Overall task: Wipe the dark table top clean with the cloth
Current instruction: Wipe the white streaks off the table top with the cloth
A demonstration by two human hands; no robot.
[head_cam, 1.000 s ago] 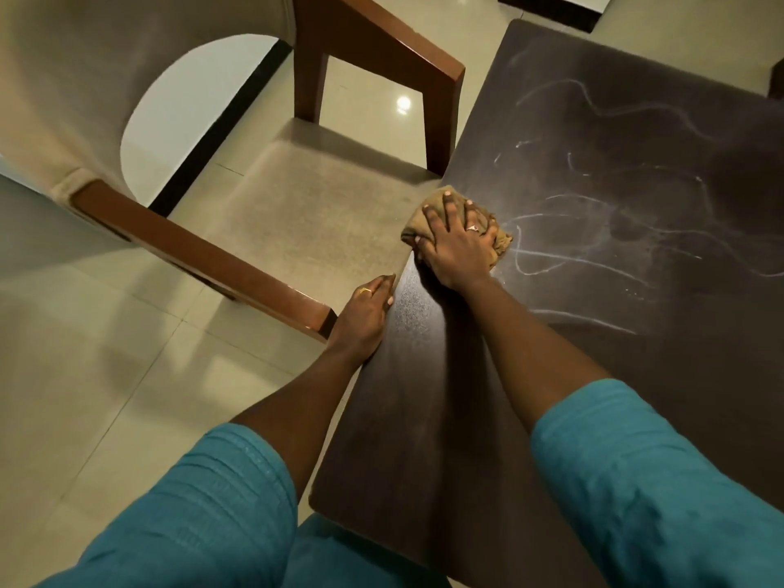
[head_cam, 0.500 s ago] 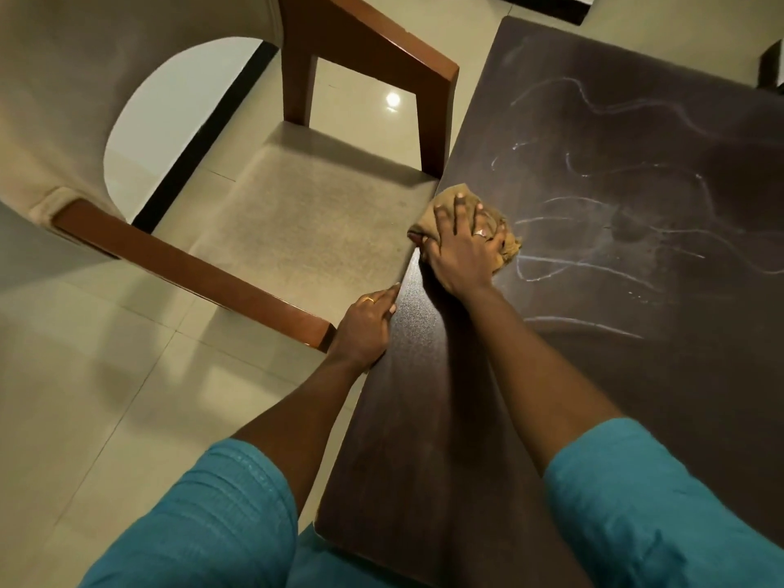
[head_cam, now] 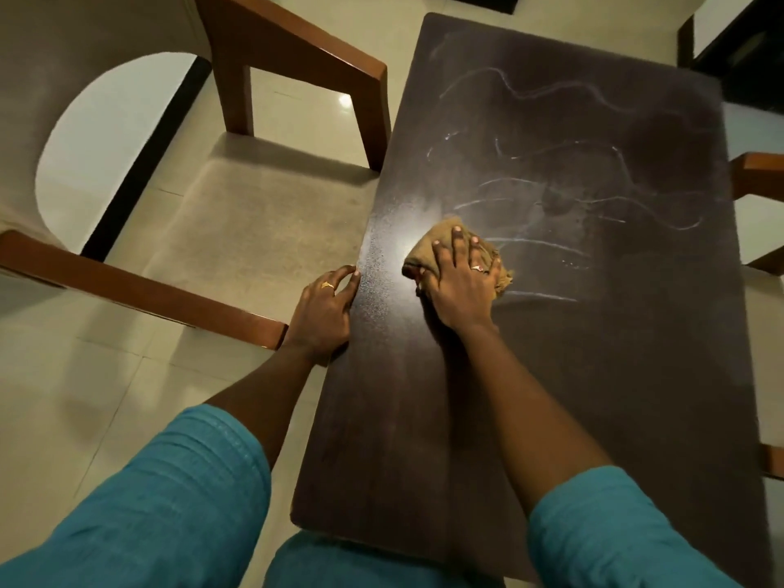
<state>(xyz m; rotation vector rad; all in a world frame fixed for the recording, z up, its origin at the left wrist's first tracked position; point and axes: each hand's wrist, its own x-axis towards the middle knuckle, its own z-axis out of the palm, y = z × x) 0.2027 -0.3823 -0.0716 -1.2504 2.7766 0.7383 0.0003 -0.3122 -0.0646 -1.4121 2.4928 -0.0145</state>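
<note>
Chair (head_cam: 254, 231) at left. Left hand (head_cam: 324, 309) rests against the counter's (head_cam: 403, 418) left edge, fingers straight, holding nothing. Right hand (head_cam: 460, 290) lies flat on the tan cloth (head_cam: 441, 233), fingers spread, pressing it to the counter left of centre — not gripping. Near half looks dark and streak-free; white streaks (head_cam: 551, 248) cover the middle and far right — probably under half done, most wiping left.

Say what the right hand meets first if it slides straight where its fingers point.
The right hand, pressing the cloth, would likely meet only white streaks on the table top.
</note>
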